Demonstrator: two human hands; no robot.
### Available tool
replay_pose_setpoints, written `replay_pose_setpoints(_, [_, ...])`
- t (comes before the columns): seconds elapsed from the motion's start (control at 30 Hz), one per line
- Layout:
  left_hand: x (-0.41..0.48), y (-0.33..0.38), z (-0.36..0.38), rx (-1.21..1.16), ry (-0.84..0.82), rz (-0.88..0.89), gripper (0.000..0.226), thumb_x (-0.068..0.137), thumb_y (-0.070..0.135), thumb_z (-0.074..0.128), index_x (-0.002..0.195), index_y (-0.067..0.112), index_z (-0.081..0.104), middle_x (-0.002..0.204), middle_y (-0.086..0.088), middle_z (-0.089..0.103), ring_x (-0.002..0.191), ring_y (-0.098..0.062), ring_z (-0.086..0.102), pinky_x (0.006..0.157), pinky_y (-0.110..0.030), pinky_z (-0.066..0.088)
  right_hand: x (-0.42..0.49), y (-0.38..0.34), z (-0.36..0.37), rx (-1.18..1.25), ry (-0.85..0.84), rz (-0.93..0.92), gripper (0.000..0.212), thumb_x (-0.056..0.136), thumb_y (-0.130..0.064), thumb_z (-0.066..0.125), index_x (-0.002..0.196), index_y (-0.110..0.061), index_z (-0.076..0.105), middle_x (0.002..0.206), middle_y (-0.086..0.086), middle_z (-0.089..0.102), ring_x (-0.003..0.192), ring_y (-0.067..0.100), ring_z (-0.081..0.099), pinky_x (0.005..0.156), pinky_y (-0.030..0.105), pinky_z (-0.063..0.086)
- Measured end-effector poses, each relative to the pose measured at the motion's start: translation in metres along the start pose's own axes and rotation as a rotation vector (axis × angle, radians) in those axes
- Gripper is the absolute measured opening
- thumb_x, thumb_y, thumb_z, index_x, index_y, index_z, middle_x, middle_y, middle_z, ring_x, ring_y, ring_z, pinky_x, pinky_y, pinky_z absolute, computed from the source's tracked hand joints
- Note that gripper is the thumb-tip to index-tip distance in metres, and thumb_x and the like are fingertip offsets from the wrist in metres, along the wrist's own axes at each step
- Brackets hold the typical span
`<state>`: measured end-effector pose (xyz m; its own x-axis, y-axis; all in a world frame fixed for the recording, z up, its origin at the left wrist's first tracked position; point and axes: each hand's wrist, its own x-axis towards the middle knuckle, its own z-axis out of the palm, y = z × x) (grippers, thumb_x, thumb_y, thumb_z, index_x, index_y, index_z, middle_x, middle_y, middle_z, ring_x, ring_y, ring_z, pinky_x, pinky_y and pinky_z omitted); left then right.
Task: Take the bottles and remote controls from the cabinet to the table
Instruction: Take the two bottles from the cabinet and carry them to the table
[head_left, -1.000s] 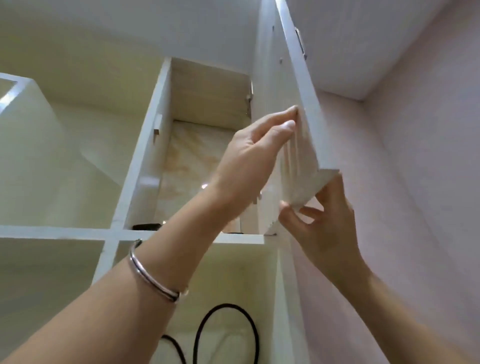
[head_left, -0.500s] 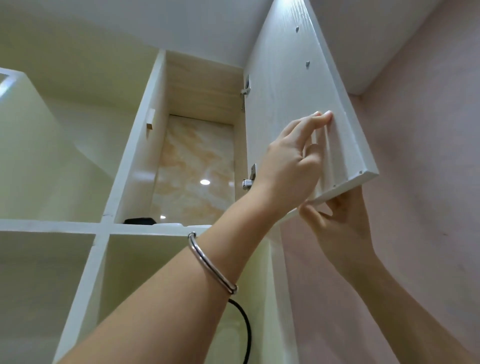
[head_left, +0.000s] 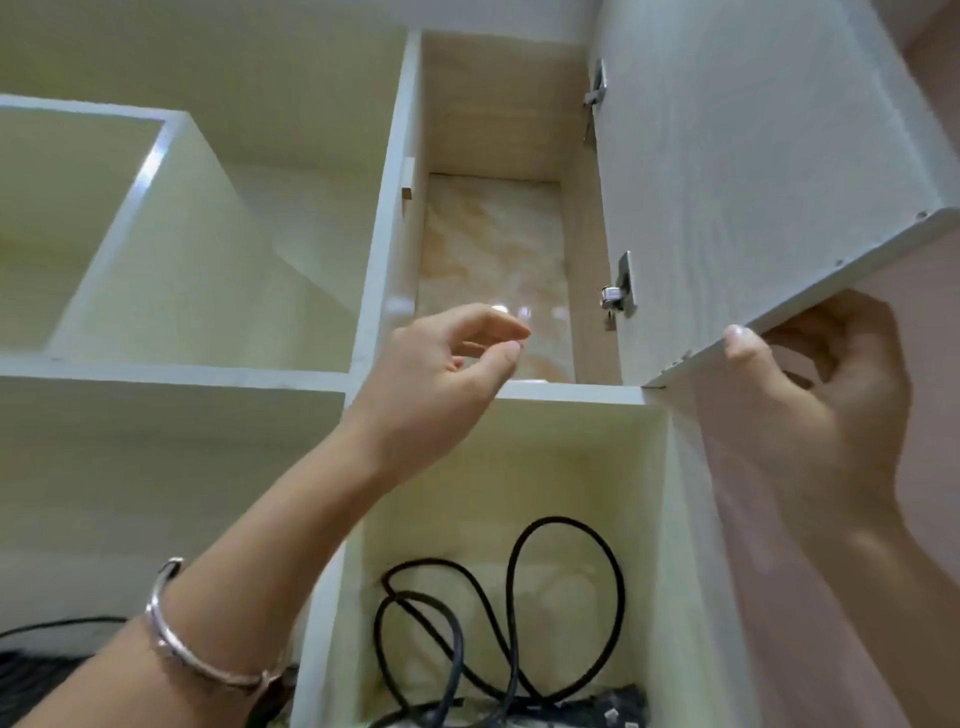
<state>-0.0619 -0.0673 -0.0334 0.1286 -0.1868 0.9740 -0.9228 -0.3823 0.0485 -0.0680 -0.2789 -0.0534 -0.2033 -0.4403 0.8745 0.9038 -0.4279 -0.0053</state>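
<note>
We're looking up from below at the white cabinet (head_left: 374, 291), and its door (head_left: 753, 156) stands swung wide open on the right. The right hand (head_left: 821, 415) has that door by its lower edge: the thumb is pressed on the front of the edge and the fingers (head_left: 852, 332) are curled up behind the panel, a firm grip. Two metal hinges (head_left: 621, 288) show where the door meets the frame.

The left hand (head_left: 431, 384) is raised in front of the open upper compartment (head_left: 493, 104). Its fingers (head_left: 498, 322) are loosely bent and released, thumb and forefinger close together but with nothing between them. A silver bracelet (head_left: 192, 660) sits on that wrist.

From this low angle the shelf board (head_left: 571, 392) hides the floor of the upper compartment, and the left hand covers its left part, so I cannot tell where the bottles or remote controls lie in there. Only the marbled back panel (head_left: 488, 249) shows.

In the compartment below, a black cable (head_left: 519, 597) lies in loose loops. A pink wall (head_left: 935, 467) runs just beside the cabinet on the right.
</note>
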Motion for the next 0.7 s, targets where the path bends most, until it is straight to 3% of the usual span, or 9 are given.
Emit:
replay_pose_setpoints(0.07, [-0.032,-0.014,-0.031,0.047,0.05,-0.109,0.012,0.079,0.034,0.056,0.083,0.037,0.067,0.089,0.015,0.073,0.09,0.0,0.066,0.077,-0.004,0.047,-0.026,0.004,0.003,0.003,0.016,0.053,0.034,0.08,-0.017,0.067,0.095,-0.039,0.046,0.091,-0.021,0.055,0.083,-0.009,0.055,0.07,0.011,0.047])
replay_pose_setpoints(0.17, [-0.098,-0.025,-0.074,0.19,0.118,-0.273,0.014,0.074,0.037,0.054,0.078,0.039,0.067,0.092,0.022,0.072,0.089,0.0,0.067,0.081,-0.011,0.051,-0.087,0.006,0.007,0.064,-0.114,0.199,0.038,0.081,-0.014,0.065,0.092,-0.043,0.044,0.093,-0.021,0.054,0.084,-0.006,0.055,0.071,0.006,0.046])
replay_pose_setpoints(0.37, [-0.283,-0.006,-0.135,0.451,0.178,-0.761,0.018,0.07,0.05,0.057,0.082,0.044,0.069,0.087,0.024,0.073,0.088,-0.001,0.068,0.085,-0.027,0.051,-0.241,-0.03,0.006,0.414,-0.818,0.576,0.035,0.08,-0.004,0.068,0.096,-0.034,0.057,0.091,-0.003,0.065,0.085,0.0,0.062,0.077,0.007,0.049])
replay_pose_setpoints(0.4, [-0.318,0.004,-0.143,0.477,0.186,-0.862,0.01,0.076,0.042,0.062,0.081,0.042,0.07,0.086,0.026,0.072,0.086,0.003,0.067,0.084,-0.022,0.053,-0.267,-0.039,0.004,0.47,-0.919,0.634,0.033,0.078,-0.009,0.068,0.097,-0.034,0.058,0.094,-0.001,0.066,0.087,0.002,0.063,0.079,0.008,0.049])
replay_pose_setpoints(0.47, [-0.387,0.034,-0.158,0.561,0.234,-1.07,0.022,0.085,0.021,0.063,0.077,0.04,0.069,0.08,0.034,0.07,0.077,0.015,0.064,0.073,-0.002,0.048,-0.317,-0.061,-0.004,0.543,-1.103,0.764,0.027,0.078,-0.015,0.064,0.097,-0.035,0.06,0.1,-0.007,0.065,0.091,0.003,0.064,0.082,0.01,0.049])
replay_pose_setpoints(0.53, [-0.45,0.073,-0.167,0.693,0.241,-1.289,0.028,0.087,0.017,0.06,0.074,0.041,0.067,0.08,0.037,0.067,0.073,0.02,0.06,0.065,0.007,0.041,-0.37,-0.084,-0.016,0.594,-1.291,0.948,0.026,0.082,-0.014,0.065,0.095,-0.036,0.06,0.098,-0.013,0.066,0.091,0.001,0.063,0.083,0.013,0.049])
replay_pose_setpoints(0.6, [-0.507,0.12,-0.166,0.824,0.243,-1.516,0.022,0.087,0.02,0.06,0.079,0.04,0.064,0.08,0.023,0.072,0.078,0.01,0.063,0.061,0.005,0.038,-0.424,-0.109,-0.032,0.632,-1.512,1.118,0.027,0.083,-0.015,0.065,0.092,-0.04,0.06,0.092,-0.016,0.068,0.088,-0.001,0.062,0.084,0.018,0.049])
replay_pose_setpoints(0.7, [-0.584,0.194,-0.148,0.804,0.357,-1.864,0.01,0.089,0.012,0.057,0.094,0.016,0.065,0.095,-0.003,0.069,0.089,-0.017,0.06,0.064,-0.008,0.041,-0.503,-0.146,-0.071,0.641,-1.868,1.339,0.024,0.086,-0.01,0.061,0.092,-0.033,0.061,0.089,-0.01,0.065,0.083,0.002,0.06,0.081,0.017,0.048])
